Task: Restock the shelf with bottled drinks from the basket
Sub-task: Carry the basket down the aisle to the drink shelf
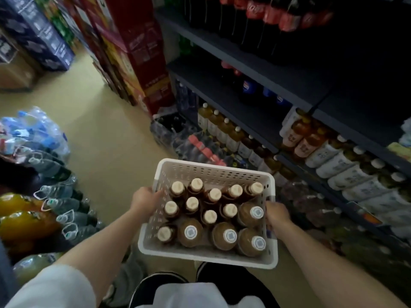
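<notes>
I have both hands on a white perforated basket (213,172), which I carry at waist height in the lower middle of my view, above my dark shoes (155,283). My left hand (144,202) clamps the basket's nine o'clock wall, the fingers curled over the rim and pressed together, their tips inside against the holes. My right hand (277,215) grips the three o'clock wall; its fingers wrap round the outer edge, but I cannot tell how the tips sit, since the wall hides them. Inside the basket the bottled drinks (211,215) stand upright and packed tight, touching one another: slim brown ones with cream caps (192,203) fill the twelve o'clock and nine o'clock parts, while four fatter amber bottles with white printed caps (230,235) take the six and three o'clock corner. The dark shelf (255,70) runs from twelve o'clock down towards four o'clock of the basket; its upper tiers hold cola bottles with red labels (282,15) and blue labels (250,86), and its lower tiers hold rows of tea bottles with white labels (333,164) lying well apart from the basket. At ten o'clock stand stacked red cartons (142,54), and at nine o'clock lie shrink-wrapped water packs (33,132) on the yellowish floor (106,134).
</notes>
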Tool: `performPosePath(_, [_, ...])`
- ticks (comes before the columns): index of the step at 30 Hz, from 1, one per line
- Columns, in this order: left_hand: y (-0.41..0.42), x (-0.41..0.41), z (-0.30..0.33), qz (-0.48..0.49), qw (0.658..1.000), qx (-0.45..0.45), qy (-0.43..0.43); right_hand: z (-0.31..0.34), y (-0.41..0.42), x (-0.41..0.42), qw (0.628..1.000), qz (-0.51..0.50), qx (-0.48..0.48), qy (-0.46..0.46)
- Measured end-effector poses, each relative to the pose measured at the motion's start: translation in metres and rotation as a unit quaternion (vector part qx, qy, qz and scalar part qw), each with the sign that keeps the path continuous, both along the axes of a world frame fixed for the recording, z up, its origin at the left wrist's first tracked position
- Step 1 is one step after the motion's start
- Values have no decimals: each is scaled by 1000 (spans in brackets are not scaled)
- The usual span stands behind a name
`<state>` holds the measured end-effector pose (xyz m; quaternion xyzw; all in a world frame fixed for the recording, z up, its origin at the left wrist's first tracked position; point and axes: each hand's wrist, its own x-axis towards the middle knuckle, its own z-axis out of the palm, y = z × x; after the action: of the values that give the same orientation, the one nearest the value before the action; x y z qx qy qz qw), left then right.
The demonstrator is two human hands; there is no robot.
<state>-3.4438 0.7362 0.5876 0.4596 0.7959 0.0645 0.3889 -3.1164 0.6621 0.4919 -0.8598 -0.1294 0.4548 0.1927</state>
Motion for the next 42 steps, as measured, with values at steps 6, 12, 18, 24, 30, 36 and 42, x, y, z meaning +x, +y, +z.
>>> performPosePath(6, [77,-34,-59,-34,998,-44,12,-31,33,-55,997,-56,-59,1])
performPosePath(12, [141,-86,-161,-27,997,-72,24,-121,83,-114,993,-43,-105,9])
performPosePath(18, [167,-143,-292,-15,989,-144,10,-232,119,-176,993,0,-120,21])
performPosePath(24, [175,-184,-429,23,986,-164,7,-376,137,-212,992,-6,-104,75])
performPosePath(30, [182,-199,-535,62,984,-163,-30,-462,183,-220,993,38,-98,48])
performPosePath(36, [191,-197,-588,47,991,-128,-4,-510,212,-211,994,90,-57,1])
performPosePath(42, [188,-195,-583,-36,994,-88,50,-499,224,-215,973,196,-91,-79])
